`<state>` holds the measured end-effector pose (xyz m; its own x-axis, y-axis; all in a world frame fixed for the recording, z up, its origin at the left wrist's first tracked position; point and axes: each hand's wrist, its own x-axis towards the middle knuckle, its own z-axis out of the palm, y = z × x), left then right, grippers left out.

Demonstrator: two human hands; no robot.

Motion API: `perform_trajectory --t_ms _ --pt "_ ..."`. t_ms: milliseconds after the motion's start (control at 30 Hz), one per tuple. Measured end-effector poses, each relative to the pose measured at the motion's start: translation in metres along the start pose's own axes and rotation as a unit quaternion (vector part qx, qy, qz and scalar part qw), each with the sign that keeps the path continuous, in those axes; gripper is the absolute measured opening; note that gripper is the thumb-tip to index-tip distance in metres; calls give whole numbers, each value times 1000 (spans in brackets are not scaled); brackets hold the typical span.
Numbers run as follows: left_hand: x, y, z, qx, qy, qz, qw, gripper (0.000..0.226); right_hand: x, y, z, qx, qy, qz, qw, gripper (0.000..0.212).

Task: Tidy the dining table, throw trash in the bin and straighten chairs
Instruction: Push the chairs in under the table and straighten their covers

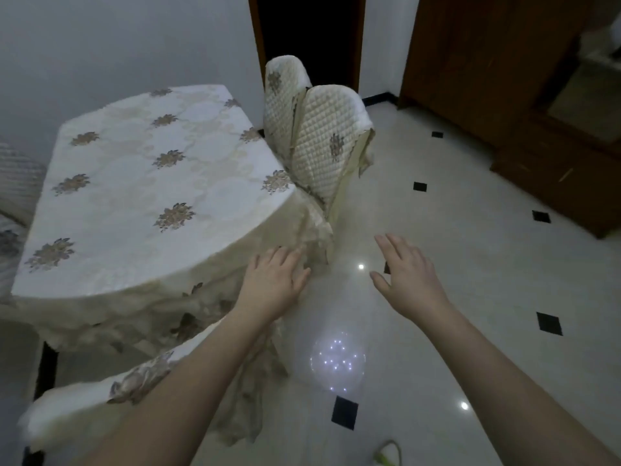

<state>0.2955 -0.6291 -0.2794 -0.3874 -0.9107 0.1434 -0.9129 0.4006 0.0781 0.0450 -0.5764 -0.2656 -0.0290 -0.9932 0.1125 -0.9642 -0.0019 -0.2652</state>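
Both arms reach forward, palms down, holding nothing. The left hand has its fingers spread flat right at the near corner of the table, fingertips against or just over the hanging tablecloth; I can't tell if they actually touch it. The right hand hovers loose and wide over bare floor, off to the right of that corner.

The tabletop itself has nothing on it but the flowered cloth, which drapes well below the edge all around. Two chairs in quilted covers sit tucked against the table's far right side, their backs touching each other. Another covered chair back sits at the table's near side, under the left forearm, partly blocked by it.

To the right of the table there's a wide stretch of glossy tile, running to a dark wooden cabinet. Beyond the two chairs is a dark doorway.

Left of the table something quilted is cut off by the frame, probably another chair but hard to say. A greenish thing at the bottom edge is too cropped to identify. The whole view is soft and blurry.
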Motion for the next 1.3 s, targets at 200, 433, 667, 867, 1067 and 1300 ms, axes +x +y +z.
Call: perform_trajectory --t_ms 200,433,667,867,1067,1300 --pt "71 65 1 14 -19 4 1000 62 30 76 -40 7 10 14 1000 64" --pt "133 67 5 28 -28 -48 998 69 82 115 -45 25 6 2 1000 65" --pt "205 56 32 0 -41 -72 997 64 166 130 -27 15 -21 -29 999 66" --pt "300 36 50 -16 -30 -91 995 59 263 144 -23 -1 -36 -41 999 65" --pt "398 21 50 -8 -25 -71 997 59 345 165 -30 -6 -30 -30 999 65" --pt "492 31 61 -21 -23 -80 996 57 425 206 -22 3 -35 -41 999 66"
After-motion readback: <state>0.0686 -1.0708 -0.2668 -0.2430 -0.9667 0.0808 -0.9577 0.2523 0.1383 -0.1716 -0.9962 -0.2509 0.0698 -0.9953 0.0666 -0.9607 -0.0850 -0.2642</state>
